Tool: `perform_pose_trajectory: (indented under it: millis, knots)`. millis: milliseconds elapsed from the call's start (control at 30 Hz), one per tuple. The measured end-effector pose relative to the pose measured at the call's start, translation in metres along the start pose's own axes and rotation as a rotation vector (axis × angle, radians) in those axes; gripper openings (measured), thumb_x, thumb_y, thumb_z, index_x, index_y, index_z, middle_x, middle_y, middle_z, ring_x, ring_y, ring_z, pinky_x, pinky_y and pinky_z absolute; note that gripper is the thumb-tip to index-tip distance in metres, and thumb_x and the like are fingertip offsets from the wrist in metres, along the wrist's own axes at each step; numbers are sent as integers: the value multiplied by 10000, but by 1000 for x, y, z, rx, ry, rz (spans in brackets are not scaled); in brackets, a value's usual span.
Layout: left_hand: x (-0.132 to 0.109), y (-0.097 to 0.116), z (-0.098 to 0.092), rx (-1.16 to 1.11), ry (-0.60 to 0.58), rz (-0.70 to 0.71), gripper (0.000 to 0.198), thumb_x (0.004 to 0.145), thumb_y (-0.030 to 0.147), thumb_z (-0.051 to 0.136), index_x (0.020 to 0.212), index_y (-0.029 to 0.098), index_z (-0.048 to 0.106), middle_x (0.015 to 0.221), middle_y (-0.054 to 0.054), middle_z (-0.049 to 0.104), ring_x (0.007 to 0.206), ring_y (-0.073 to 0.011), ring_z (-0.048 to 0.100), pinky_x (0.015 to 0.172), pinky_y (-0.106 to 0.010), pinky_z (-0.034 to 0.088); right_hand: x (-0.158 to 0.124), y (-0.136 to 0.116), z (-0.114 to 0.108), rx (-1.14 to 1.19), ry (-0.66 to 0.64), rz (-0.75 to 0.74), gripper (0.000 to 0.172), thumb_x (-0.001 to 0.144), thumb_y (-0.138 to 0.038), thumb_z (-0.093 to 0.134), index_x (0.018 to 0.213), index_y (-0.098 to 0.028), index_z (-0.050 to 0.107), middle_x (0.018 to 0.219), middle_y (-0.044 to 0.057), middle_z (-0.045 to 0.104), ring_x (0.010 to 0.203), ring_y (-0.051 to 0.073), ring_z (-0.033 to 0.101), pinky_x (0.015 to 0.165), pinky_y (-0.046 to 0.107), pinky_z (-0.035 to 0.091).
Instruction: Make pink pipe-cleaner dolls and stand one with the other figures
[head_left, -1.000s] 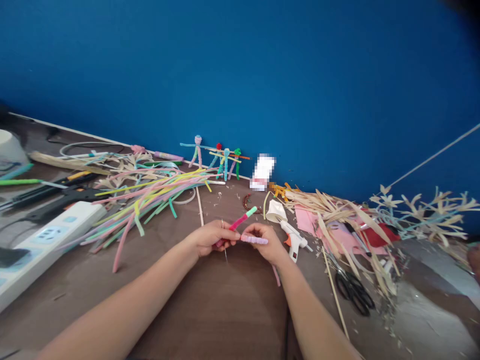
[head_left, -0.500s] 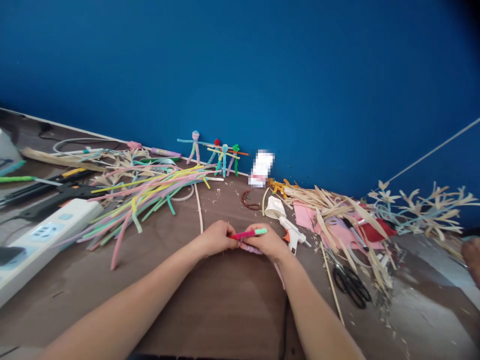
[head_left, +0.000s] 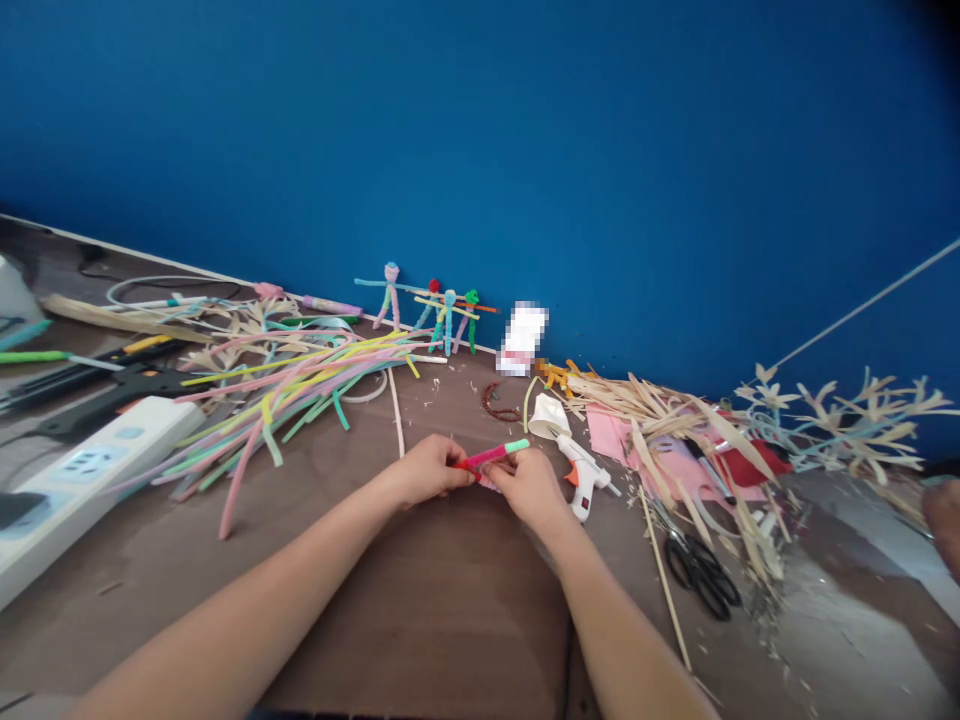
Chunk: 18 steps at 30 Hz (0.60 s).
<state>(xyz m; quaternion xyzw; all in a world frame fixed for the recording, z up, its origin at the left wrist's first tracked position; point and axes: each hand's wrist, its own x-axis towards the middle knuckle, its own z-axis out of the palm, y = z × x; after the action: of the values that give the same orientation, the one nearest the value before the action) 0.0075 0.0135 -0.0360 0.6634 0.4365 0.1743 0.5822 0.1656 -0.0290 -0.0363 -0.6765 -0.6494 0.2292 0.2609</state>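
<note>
My left hand (head_left: 433,470) and my right hand (head_left: 531,485) meet over the table's middle, fingers pinched together. Between them runs a pipe cleaner (head_left: 491,456), red to magenta with a light green tip pointing right. The left fingers grip its red end and the right fingertips press on it nearer the green tip. Partly hidden below it is a small pink fuzzy piece (head_left: 487,483); which hand holds this I cannot tell. Just right of my right hand lies a white glue gun (head_left: 589,475).
Several pipe-cleaner figures (head_left: 448,318) stand against the blue wall. Loose pastel pipe cleaners (head_left: 300,385) and a white power strip (head_left: 97,490) lie left. Black scissors (head_left: 701,570), pink felt (head_left: 607,430) and dried strips (head_left: 637,400) are right. Another person's hand (head_left: 943,520) shows at the right edge.
My right hand has shifted slightly, its fingertips now on top of the pipe cleaner. The green tip has risen a little and tilts more steeply. A pink strand under my right wrist no longer shows.
</note>
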Motion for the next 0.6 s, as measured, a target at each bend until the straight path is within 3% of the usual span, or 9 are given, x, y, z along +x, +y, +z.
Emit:
perform_pose_trajectory:
  millis: [200,367,600]
  knots:
    - [6,-8,9,-3,103,23,163,587,289,536,544,133,540,397,51,435,368,-67,361,371,-189,254,-13,-20,-2,-406,194,-218,130,752,-215,498,687,-191,608,688,34,641,671,166,570,604,254,356]
    - [6,-5,12,-201,185,-29,148,613,275,513,571,134,530,403,56,420,372,-60,361,349,-170,262,-19,-27,-3,-441,221,-403,179,820,-199,418,755,-186,584,709,28,619,688,144,547,640,244,365]
    - [6,-2,7,-532,186,-83,222,584,327,603,587,117,530,438,52,442,356,-26,326,328,-145,224,-21,-28,5,-327,211,-444,274,826,-138,359,1003,-163,567,896,89,634,861,181,557,767,295,405]
